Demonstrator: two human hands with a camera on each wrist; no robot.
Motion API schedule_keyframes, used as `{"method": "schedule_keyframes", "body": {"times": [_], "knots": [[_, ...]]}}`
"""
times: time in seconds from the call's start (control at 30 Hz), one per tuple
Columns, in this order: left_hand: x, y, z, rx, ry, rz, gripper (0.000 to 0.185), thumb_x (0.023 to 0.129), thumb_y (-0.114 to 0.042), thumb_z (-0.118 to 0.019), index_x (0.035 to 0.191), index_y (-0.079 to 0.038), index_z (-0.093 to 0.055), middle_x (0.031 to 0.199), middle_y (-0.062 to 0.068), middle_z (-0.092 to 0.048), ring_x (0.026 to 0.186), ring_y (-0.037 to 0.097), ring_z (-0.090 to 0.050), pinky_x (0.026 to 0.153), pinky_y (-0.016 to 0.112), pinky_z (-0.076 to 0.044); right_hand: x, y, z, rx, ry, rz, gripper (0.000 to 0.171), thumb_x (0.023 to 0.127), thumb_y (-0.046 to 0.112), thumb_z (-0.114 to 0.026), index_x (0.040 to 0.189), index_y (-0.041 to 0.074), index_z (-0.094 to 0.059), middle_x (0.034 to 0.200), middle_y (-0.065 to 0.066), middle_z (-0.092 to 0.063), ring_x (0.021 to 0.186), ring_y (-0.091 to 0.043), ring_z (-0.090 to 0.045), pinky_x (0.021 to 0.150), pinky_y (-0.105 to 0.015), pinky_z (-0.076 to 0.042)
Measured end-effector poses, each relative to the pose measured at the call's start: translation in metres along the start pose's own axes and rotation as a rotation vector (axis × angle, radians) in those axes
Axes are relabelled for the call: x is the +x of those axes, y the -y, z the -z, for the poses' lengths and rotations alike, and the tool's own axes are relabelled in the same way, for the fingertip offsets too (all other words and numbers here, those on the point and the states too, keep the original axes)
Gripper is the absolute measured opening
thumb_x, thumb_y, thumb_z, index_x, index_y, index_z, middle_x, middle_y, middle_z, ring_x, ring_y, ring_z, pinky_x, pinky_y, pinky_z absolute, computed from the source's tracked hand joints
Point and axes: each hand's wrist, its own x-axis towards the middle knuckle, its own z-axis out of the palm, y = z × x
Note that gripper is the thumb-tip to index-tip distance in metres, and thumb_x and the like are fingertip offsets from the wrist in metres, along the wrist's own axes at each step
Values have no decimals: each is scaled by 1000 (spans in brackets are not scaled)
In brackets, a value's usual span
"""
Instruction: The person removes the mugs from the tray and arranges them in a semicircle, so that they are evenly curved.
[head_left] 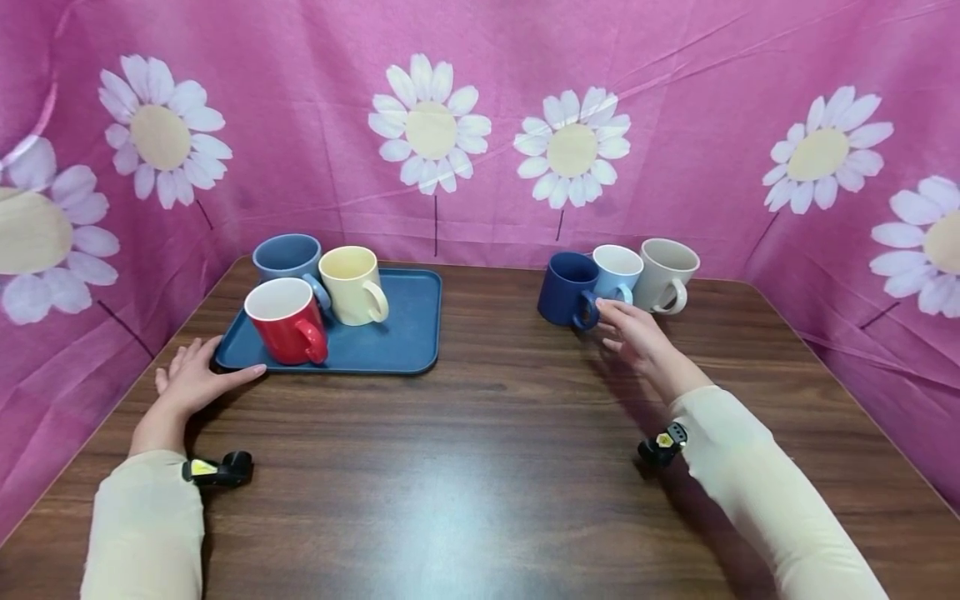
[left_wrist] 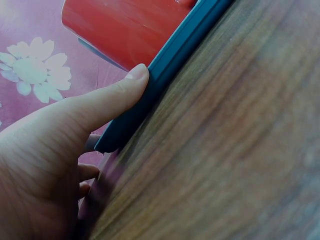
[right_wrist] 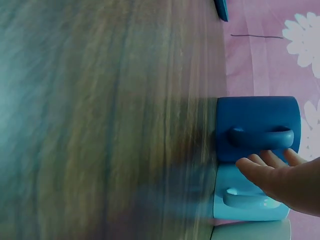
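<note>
My left hand (head_left: pixel 191 379) holds the front left corner of a blue tray (head_left: pixel 405 333), thumb along its front rim and forefinger at its left side. On the tray stand a red mug (head_left: pixel 283 329), white inside, a grey-blue mug (head_left: pixel 279 260) and a pale yellow mug (head_left: pixel 351 287). Over on the right, my right hand (head_left: pixel 637 337) has its fingertips at the handle of a navy mug (head_left: pixel 558 292); its fingers are extended, not wrapped round the handle. Beside that mug are a light blue mug (right_wrist: pixel 250 175), with a white interior, and a light grey mug (head_left: pixel 663 275).
The brown wooden table (head_left: pixel 450 467) runs back to a pink cloth (head_left: pixel 300 100) printed with white daisies, which also hangs at both sides. Each sleeve carries a black wrist camera (head_left: pixel 225 469).
</note>
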Motion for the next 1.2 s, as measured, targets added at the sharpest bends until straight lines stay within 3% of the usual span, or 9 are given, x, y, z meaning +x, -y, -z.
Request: {"method": "schedule_keyframes", "body": {"times": [0.2, 0.37, 0.57, 0.8, 1.0, 1.2], "knots": [[-1, -2, 1, -2, 6, 1, 95, 75, -57, -52, 133, 6, -11, 130, 39, -4, 118, 52, 5, 82, 68, 5, -12, 2, 5, -45, 12, 6, 41, 85, 33, -52, 116, 7, -40, 122, -14, -35, 118, -28, -26, 99, -46, -13], [0, -2, 1, -8, 13, -1, 95, 75, -57, -52, 133, 6, -10, 130, 39, -4, 117, 53, 5, 82, 68, 5, -20, 0, 6, -20, 50, 20, 32, 86, 33, -52, 110, 12, -45, 114, -7, -46, 113, -23, -33, 97, -48, -16], [-2, -3, 1, -16, 10, -3, 95, 74, -57, -52, 133, 6, -12, 130, 39, -5, 117, 53, 4, 81, 69, 5, -29, -5, 1, 3, 117, 49, 36, 89, 29, -48, 117, 7, -42, 98, 4, -58, 101, -17, -46, 96, -50, -19], [-1, -3, 1, -11, 4, -8, 95, 75, -57, -52, 133, 6, -12, 129, 39, -5, 117, 53, 3, 80, 69, 5, -34, -11, -15, 39, 219, 59, 19, 90, 26, -45, 106, 18, -52, 103, 0, -59, 102, -18, -49, 94, -53, -17], [-2, -2, 1, -17, 8, -4, 94, 75, -56, -52, 133, 6, -11, 129, 40, -4, 117, 53, 5, 81, 69, 6, -32, -13, -35, 4, 279, 74, 36, 90, 26, -46, 120, 7, -43, 114, -9, -52, 107, -22, -45, 93, -54, -19], [-1, -3, 2, -16, 7, 0, 95, 75, -57, -52, 134, 6, -12, 130, 39, -5, 117, 52, 4, 81, 69, 5, -26, -13, -61, -9, 291, 38, 57, 88, 28, -50, 131, -3, -28, 133, -26, -27, 117, -30, -35, 93, -51, -23]]}}
